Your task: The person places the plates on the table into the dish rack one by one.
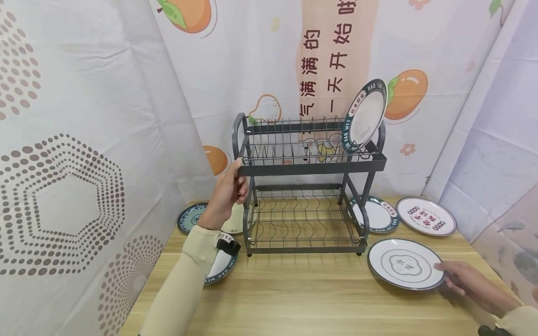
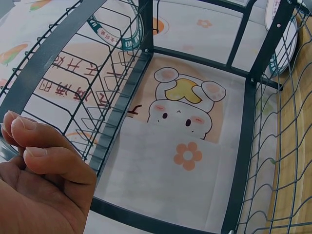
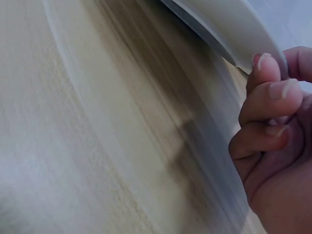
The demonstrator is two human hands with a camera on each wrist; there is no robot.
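Observation:
A dark grey two-tier dish rack (image 1: 313,168) stands on the wooden table. My left hand (image 1: 227,189) holds the left end of its upper front bar; in the left wrist view that hand's fingers (image 2: 58,161) are curled at the bar. At the right, my right hand (image 1: 472,285) pinches the rim of a white plate (image 1: 424,275) with a thin dark edge and grey central print. The right wrist view shows the thumb and fingertips on the plate's rim (image 3: 243,34), which is raised above the table. One green-rimmed plate (image 1: 366,119) leans upright at the rack's upper right end.
Behind the rack's right side lie a green-rimmed plate (image 1: 378,215) and a white plate with red print (image 1: 426,215). At the left are a blue-green plate (image 1: 189,217), a pale yellowish plate (image 1: 235,221) and another green-rimmed plate (image 1: 218,270), partly behind my arm. Printed curtains (image 1: 252,56) hang around the table.

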